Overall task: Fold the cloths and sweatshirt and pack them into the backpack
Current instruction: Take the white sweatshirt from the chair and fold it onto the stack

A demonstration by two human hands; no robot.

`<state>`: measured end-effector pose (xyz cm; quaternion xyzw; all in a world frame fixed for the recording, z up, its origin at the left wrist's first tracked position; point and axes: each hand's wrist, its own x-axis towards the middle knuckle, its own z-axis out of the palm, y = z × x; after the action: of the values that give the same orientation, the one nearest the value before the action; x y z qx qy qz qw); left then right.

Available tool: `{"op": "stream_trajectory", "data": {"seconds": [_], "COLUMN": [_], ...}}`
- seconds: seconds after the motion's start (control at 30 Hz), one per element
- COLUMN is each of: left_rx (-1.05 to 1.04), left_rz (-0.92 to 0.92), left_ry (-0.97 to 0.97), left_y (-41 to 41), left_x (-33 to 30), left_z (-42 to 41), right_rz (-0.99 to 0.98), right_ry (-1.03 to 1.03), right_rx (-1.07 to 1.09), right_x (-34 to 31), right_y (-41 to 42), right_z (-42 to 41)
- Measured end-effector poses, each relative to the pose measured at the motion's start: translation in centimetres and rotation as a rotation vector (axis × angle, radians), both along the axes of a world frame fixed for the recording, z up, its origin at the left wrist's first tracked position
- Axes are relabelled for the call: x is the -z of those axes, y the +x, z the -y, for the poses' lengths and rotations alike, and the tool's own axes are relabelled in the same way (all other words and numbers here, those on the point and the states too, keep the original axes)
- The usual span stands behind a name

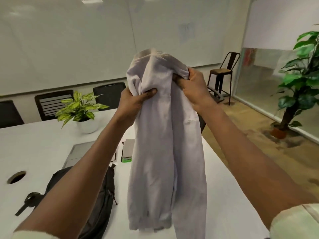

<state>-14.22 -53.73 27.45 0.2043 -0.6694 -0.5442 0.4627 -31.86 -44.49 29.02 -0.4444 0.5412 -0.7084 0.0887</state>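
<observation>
While both hands hold the sweatshirt [165, 135] up at frame centre, its long axis runs straight down, hem dangling just over the white surface [224, 195]. Left hand [133, 99] pinches a bunch of fabric, thumb curled into it; right hand [193, 83] grips higher, near the ribbed band at top. Garment hangs bunched and narrow, not spread. Backpack [96, 195] lies lower left, below the left forearm, so the left side is nearer. My read: it needs laying flat lengthwise on the surface before folding.
</observation>
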Motion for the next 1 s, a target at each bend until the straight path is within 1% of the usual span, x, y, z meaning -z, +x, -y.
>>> {"op": "stream_trajectory", "data": {"seconds": [0.13, 0.27, 0.4, 0.53, 0.67, 0.8, 0.87, 0.9, 1.0], "left_rx": [-0.039, -0.048, 0.006, 0.074, 0.126, 0.026, 0.021, 0.039, 0.154], "left_rz": [0.011, 0.095, 0.203, 0.303, 0.324, 0.348, 0.376, 0.400, 0.494], "left_ry": [-0.005, -0.017, -0.025, 0.039, 0.085, 0.139, 0.083, 0.035, -0.168], "left_y": [-2.5, -3.7, -4.1, -3.6, -3.4, -3.2, -2.6, -2.2, -1.5], "left_x": [0.8, 2.5, 4.7, 6.9, 8.6, 8.7, 8.3, 8.0, 6.3], "left_z": [1.9, 3.4, 4.4, 5.7, 6.9, 8.8, 10.3, 11.0, 12.3], "right_rz": [0.011, -0.002, -0.025, -0.043, -0.027, -0.030, -0.068, -0.105, -0.305], "right_ry": [0.016, 0.084, 0.183, 0.261, 0.295, 0.327, 0.383, 0.421, 0.559], "right_rx": [-0.063, -0.111, -0.130, -0.117, -0.119, -0.123, -0.194, -0.263, -0.552], "right_x": [0.5, 2.1, 4.9, 7.6, 9.0, 9.3, 9.0, 8.7, 7.3], "right_y": [-2.2, -3.6, -4.7, -5.5, -6.2, -7.5, -8.6, -9.1, -9.3], "right_z": [1.8, 3.0, 4.2, 5.5, 6.0, 5.7, 5.1, 4.7, 4.0]}}
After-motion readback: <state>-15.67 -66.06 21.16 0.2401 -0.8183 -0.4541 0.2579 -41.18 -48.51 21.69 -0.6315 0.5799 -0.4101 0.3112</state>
